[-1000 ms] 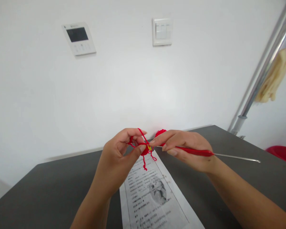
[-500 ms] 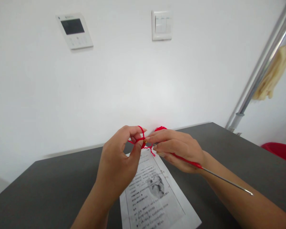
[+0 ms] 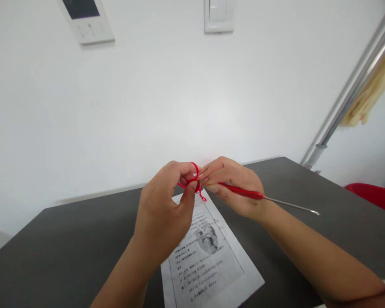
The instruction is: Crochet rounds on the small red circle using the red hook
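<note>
We pinch red yarn (image 3: 197, 186) with our left hand (image 3: 165, 205) | we grip the red-handled hook (image 3: 244, 191) in our right hand (image 3: 239, 176) | yarn between both hands, above the printed sheet (image 3: 224, 280), far end

White wall (image 3: 147, 98) — softly lit, grey table (image 3: 77, 239), pole (image 3: 352, 94)

Yarn (image 3: 197, 186) and hook handle (image 3: 244, 192) are red, paper (image 3: 208, 263) white with black print.

Work surface: dark grey tabletop (image 3: 83, 244), matte in appearance. One white printed sheet (image 3: 208, 267) lies directly on it, skewed, bearing dark text lines and a roughly oval grey picture.
</note>
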A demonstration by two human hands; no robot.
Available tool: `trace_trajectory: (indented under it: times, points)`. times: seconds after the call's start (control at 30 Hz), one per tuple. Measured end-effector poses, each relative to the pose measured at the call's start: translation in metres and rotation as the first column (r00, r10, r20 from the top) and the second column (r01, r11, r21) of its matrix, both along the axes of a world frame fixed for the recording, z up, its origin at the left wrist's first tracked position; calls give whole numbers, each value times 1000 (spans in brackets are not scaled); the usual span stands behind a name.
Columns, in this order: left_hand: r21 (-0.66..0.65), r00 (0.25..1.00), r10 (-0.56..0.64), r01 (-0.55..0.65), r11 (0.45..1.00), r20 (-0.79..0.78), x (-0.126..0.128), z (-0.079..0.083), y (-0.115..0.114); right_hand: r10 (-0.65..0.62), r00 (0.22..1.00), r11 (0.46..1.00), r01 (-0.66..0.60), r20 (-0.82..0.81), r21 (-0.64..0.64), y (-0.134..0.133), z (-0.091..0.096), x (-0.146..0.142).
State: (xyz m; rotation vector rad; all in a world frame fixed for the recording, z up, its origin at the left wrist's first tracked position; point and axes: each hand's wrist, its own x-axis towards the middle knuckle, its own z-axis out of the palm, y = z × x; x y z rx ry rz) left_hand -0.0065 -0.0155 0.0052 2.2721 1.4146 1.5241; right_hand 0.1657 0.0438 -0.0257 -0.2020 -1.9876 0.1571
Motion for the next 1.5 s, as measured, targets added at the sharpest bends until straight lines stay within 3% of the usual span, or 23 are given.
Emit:
trace_trajectory:
  times: [0.17, 0.33, 0.43, 0.67, 0.93, 1.17, 1.37, 1.5]
  points:
    - [6, 995, 94, -94, 996, 17, 2, 0, 1, -58, 998, 996, 60, -31, 69, 1, -3, -3]
    - [-125, 975, 24, 4, 992, 221, -5, -6, 8, -18, 999, 988, 25, -50, 153, 1, -4, 1]
    - [-129, 951, 22, 18, 991, 307, -8, -7, 12, 15, 1000, 983, -11, -19, 185, 2, -3, 2]
    - [-144, 914, 9, 54, 988, 405, -4, -8, 18, -56, 998, 959, 56, -10, 278, 4, -6, -2]
    - [-117, 875, -50, 121, 986, 482, -5, -12, 22, -63, 998, 964, 62, -5, 257, 4, -5, -3]
    - [-101, 646, -221, 422, 901, 731, -4, -11, 26, -68, 998, 938, 62, 5, 341, 9, -4, 4]
    - [-80, 344, -142, 558, 826, 928, 11, -18, 33, -141, 990, 853, 124, -6, 507, 22, -11, 3]
    - [-71, 297, -106, 530, 845, 949, 17, -23, 33, -137, 986, 853, 165, -92, 495, 27, -21, -4]
